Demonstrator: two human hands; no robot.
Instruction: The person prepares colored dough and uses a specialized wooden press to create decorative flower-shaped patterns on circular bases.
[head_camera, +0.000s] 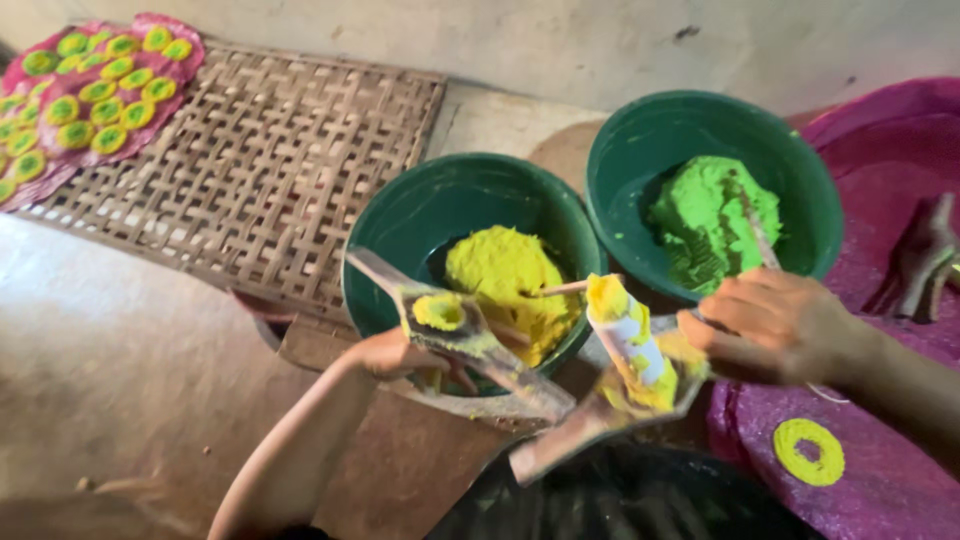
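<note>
L hand (395, 352) grips a flat grey wooden paddle (470, 345) w/ a yellow paste ring, over the green bowl of yellow paste (455, 215); R hand (770, 320) clasps a yellow-smeared white roller (630, 340) beside it.

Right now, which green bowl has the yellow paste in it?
The left green bowl, by the left hand, holds yellow paste; the right bowl holds green paste.

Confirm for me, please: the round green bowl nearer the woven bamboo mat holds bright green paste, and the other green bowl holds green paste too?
Not quite. In the head view, the round green bowl nearer the woven bamboo mat holds yellow paste; the other green bowl does hold green paste.
</note>
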